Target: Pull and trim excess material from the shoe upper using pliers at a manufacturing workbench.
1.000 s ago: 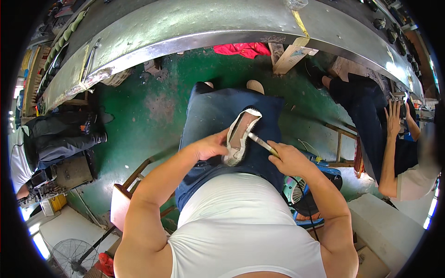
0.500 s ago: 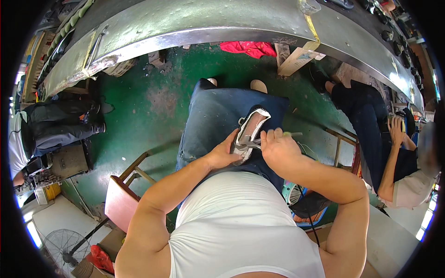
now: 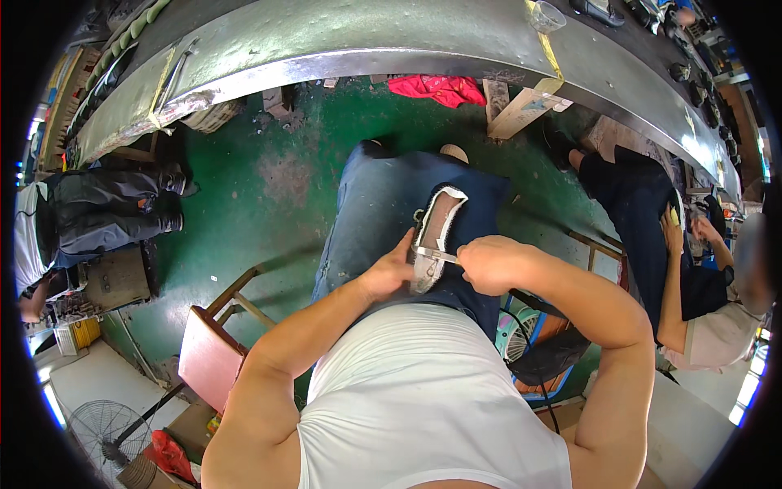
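Note:
A shoe upper on a last [image 3: 441,218] lies bottom up across my lap, its pale edge folded in around a brown insole. My left hand [image 3: 391,272] is closed on its left side near the heel end. In my right hand [image 3: 494,262] is a pair of metal pincers [image 3: 438,254], gripped in a fist, with the head reaching across the shoe's bottom. Whether the jaws bite the edge is too small to tell. The pincers' handles are hidden by my fingers. Under the shoe, a blue cloth [image 3: 366,204] covers my lap.
A long metal bench [image 3: 350,41] curves across the far side, with a clear plastic cup [image 3: 546,16] on it. Co-workers sit at left [image 3: 114,204] and right [image 3: 643,212]. A pink-seated stool [image 3: 210,359] and a green fan [image 3: 515,338] flank me. Red cloth [image 3: 440,88] lies beneath the bench.
My right hand has turned, its fingers now wrapped into a fist, and the pincers lie flatter across the shoe. My left fingers have shifted slightly. The co-worker at right has moved their hands.

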### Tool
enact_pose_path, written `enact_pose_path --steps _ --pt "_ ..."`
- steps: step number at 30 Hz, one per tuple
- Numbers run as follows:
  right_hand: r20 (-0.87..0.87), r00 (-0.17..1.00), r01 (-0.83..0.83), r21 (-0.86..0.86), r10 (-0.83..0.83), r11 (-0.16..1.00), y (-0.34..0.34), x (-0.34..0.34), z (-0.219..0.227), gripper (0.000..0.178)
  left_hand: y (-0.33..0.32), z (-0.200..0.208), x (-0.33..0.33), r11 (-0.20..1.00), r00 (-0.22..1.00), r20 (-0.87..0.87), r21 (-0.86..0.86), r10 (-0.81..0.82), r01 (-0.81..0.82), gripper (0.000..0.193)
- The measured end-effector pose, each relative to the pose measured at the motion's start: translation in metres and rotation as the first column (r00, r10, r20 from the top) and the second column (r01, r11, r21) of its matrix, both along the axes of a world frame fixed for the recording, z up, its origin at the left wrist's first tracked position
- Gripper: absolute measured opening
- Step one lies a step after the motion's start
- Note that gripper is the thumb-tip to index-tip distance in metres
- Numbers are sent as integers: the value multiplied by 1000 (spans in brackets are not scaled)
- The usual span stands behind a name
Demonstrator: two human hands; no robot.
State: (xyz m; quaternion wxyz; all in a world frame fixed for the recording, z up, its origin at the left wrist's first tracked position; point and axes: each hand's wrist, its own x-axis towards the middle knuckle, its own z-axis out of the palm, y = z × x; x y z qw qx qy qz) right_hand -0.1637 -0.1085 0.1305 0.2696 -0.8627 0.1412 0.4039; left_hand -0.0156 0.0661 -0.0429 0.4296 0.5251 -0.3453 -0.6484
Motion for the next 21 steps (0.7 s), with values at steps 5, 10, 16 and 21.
enact_pose_path --steps 5,10,16,21 --pt "27 941 327 172 -336 929 13 -27 -34 25 -19 37 -5 909 682 -612 357 401 -214 67" --pt "297 668 632 257 -682 731 71 -50 -75 29 -43 12 -34 729 793 48 364 607 -580 59" --pt "-93 775 623 273 -625 733 23 -54 -30 29 -54 13 -40 819 728 557 140 399 -556 61" --pt "447 781 489 -1 -437 872 18 -65 -56 35 -47 18 -45 899 663 646 -88 380 -430 55"
